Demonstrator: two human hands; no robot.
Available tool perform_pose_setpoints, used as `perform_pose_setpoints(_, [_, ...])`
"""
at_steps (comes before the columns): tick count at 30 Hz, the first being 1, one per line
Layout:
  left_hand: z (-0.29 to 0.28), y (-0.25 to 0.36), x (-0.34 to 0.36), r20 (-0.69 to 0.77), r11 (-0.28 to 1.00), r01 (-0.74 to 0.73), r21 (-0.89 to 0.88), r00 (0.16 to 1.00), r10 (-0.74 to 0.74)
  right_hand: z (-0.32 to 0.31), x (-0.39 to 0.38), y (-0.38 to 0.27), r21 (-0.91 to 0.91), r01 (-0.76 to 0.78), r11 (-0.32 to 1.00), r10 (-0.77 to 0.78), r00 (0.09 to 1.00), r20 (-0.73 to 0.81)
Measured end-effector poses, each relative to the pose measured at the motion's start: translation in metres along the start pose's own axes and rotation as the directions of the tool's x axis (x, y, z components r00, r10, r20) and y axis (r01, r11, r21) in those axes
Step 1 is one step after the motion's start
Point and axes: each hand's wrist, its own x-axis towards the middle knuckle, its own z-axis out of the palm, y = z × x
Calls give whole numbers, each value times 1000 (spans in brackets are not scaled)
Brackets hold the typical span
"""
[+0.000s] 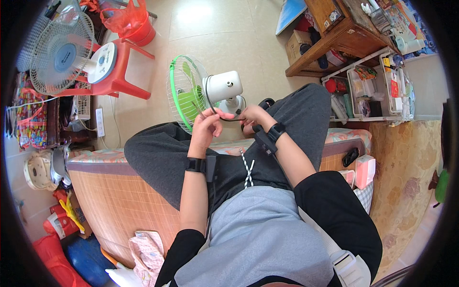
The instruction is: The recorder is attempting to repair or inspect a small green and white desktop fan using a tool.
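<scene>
A fan (185, 91) with a green-rimmed wire cage, green blades and a white motor housing (226, 85) stands on the floor in front of my knees. A thin dark cord (230, 120) curves past the back of its cage and runs between my hands. My left hand (206, 128) pinches the cord with thumb and forefinger, other fingers partly curled. A slim thing sticks up beside those fingertips, too small to make out. My right hand (256, 116) closes on the cord's other stretch, just below the fan's neck. A small dark end, perhaps a plug, shows near its fingertips.
I sit on a bed edge with a bamboo mat (110, 201). At left, a white fan (64, 57) rests on a red stool (125, 71), near a red bucket (138, 31) and a power strip (100, 122). A wooden cabinet (330, 40) and white rack (363, 91) stand at right.
</scene>
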Motion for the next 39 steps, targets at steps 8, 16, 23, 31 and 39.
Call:
perform_pose_setpoints(8, [-4, 2, 1, -167, 960, 274, 66, 951, -260, -19, 11, 11, 569, 429, 701, 46, 770, -636])
perform_pose_setpoints(16, [-20, -15, 6, -435, 941, 323, 103, 865, -249, -32, 6, 12, 480, 535, 696, -126, 748, -651])
perform_pose_setpoints(23, [-13, -16, 10, -408, 940, 280, 197, 895, -181, -29, 12, 12, 510, 536, 673, -230, 807, -544])
perform_pose_setpoints(31, [-17, -29, 17, -361, 947, 204, 250, 927, -104, -17, -1, -11, 609, 446, 656, -287, 894, -345])
perform_pose_setpoints(39, [-20, -39, 21, -428, 912, 353, 211, 872, -239, -31, 1, -5, 517, 611, 599, -366, 783, -502])
